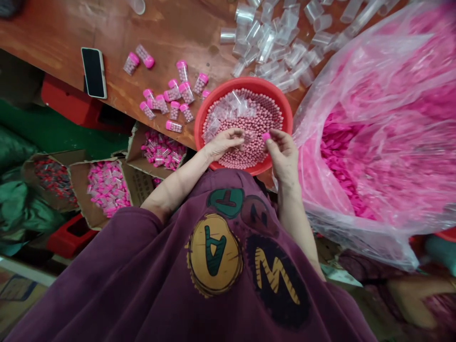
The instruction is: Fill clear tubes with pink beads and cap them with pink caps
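A red basin (289, 118) full of small pink beads (261, 121) sits in front of me. Over its near right side, my right hand (285, 154) pinches a bright pink cap (266, 137) between thumb and fingertips. My left hand (226, 143) is above the beads on the left, thumb and fingers curled together; whatever is in them blends with the beads and I cannot make it out. Several clear plastic tubes (231, 107) lie on the beads at the far left of the basin.
Bead-filled bottles with pink caps (185, 92) and a phone (94, 72) lie on the wooden table (171, 28). Loose clear tubes (265, 40) are heaped behind the basin. A large plastic bag of pink caps (342, 147) stands right. Cardboard boxes (79, 183) of filled bottles are lower left.
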`<state>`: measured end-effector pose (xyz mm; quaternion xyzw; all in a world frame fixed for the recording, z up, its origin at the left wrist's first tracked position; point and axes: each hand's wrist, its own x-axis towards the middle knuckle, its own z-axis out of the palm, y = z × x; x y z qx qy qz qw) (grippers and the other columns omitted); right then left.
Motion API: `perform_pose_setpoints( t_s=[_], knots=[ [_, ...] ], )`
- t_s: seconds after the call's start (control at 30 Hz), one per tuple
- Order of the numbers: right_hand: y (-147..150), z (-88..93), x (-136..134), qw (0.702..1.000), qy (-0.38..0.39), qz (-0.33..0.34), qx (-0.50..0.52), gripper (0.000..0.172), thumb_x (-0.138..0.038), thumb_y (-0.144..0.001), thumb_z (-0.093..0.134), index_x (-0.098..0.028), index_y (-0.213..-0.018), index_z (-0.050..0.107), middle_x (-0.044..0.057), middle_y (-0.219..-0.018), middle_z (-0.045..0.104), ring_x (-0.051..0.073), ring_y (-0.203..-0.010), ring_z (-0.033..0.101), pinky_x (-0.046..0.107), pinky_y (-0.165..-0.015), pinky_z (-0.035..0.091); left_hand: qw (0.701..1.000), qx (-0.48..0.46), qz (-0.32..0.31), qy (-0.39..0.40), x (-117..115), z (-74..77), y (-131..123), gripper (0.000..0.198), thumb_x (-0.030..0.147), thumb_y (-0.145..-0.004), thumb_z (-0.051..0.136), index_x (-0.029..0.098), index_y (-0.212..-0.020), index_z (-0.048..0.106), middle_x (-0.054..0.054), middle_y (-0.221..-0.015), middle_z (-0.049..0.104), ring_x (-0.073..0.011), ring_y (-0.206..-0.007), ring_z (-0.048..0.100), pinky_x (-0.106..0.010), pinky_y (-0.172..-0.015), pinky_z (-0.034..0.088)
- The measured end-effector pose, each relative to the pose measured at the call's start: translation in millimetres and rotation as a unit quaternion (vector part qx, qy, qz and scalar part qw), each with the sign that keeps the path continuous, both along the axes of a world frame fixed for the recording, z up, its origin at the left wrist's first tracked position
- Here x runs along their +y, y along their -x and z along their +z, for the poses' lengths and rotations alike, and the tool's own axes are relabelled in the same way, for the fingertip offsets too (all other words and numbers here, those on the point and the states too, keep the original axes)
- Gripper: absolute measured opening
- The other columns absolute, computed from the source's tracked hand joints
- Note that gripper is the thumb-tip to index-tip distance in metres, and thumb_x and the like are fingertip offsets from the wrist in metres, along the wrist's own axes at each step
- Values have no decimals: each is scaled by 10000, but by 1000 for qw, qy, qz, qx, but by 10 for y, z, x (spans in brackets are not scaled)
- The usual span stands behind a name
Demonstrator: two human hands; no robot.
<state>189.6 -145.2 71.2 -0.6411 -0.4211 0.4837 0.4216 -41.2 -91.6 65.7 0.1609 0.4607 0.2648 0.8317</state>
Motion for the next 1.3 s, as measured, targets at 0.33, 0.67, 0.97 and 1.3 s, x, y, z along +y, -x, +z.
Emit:
perform_pose_setpoints(
  t_s=[0.33,0.67,0.97,1.3],
  knots=[
    [38,361,296,973,-123,144,-131,425,-678,-1145,730,-319,-1328,865,85,-1291,874,303,-1216,837,568,-1159,704,999,8,-34,-37,25,296,13,215,282,-993,970,198,-1140,837,-15,-1073,841,-122,-1005,781,-218,-855,606],
    [-7,453,283,940,-139,239,-202,305,-441,-1194,629,-316,-1356,855,105,-1316,863,314,-1215,820,569,-1121,704,998,-12,-35,53,-25,432,-9,262,307,-1053,937,177,-1144,729,6,-994,791,-162,-917,863,-492,-1132,709],
    [-10,173,162,932,-107,164,-306,358,-427,-1191,619,-241,-1376,863,167,-1326,862,376,-1250,816,658,-1163,665,999,30,-18,35,-29,359,56,94,142,-1133,716,164,-1213,760,-29,-1026,865,-121,-985,826,-392,-1126,723],
    [298,246,79,985,-73,77,-139,403,-630,-1141,731,-277,-1253,891,92,-1212,899,285,-1151,848,503,-1102,709,998,34,31,35,-186,405,-138,162,210,-1095,822,186,-1254,834,-41,-1058,871,-154,-981,833,-320,-1039,667]
  ],
)
